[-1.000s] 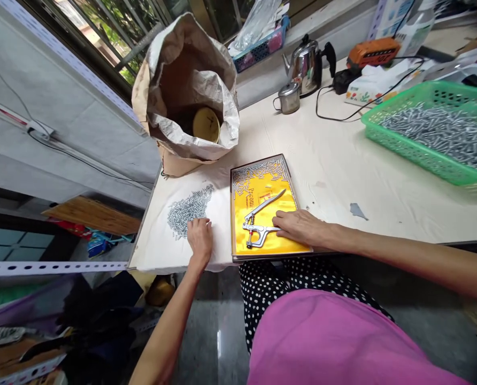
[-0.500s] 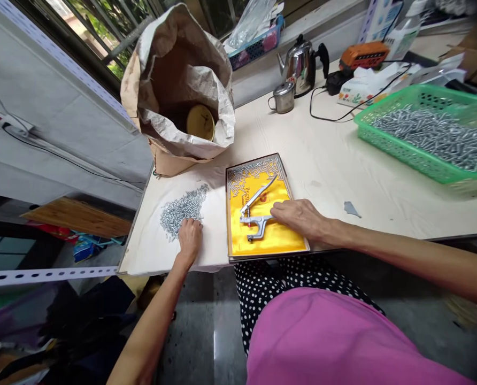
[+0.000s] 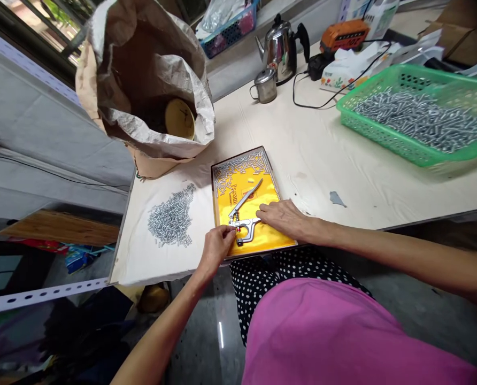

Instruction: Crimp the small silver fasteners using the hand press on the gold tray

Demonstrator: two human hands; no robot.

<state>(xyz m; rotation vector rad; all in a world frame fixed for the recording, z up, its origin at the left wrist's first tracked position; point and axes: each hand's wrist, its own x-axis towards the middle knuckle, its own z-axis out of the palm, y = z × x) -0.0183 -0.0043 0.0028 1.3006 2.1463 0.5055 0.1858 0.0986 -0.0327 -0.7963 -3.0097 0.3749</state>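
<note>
My right hand (image 3: 282, 218) is closed around the lower handle of grey metal snap pliers (image 3: 245, 200), whose other handle stands spread away. Beside the pliers' jaws, my left hand (image 3: 217, 243) is pinched; what its fingertips hold is too small to make out. The pliers are over a shallow tray (image 3: 277, 184) with a yellow lining at the table's front edge. Small metal pins (image 3: 244, 162) lie scattered along the tray's far end. Left of it, a heap of similar pins (image 3: 170, 218) rests on white cloth.
A large open paper sack (image 3: 154, 152) with a round yellowish thing inside stands behind the heap. At the right is a green basket (image 3: 399, 147) of metal parts. Further back are a steel cup (image 3: 266, 88), a kettle (image 3: 281, 51), an orange battery (image 3: 343, 35) and a cable.
My left hand has moved right, from the heap of pins to the pliers' jaws. My right hand still grips the pliers. The view has shifted slightly.
</note>
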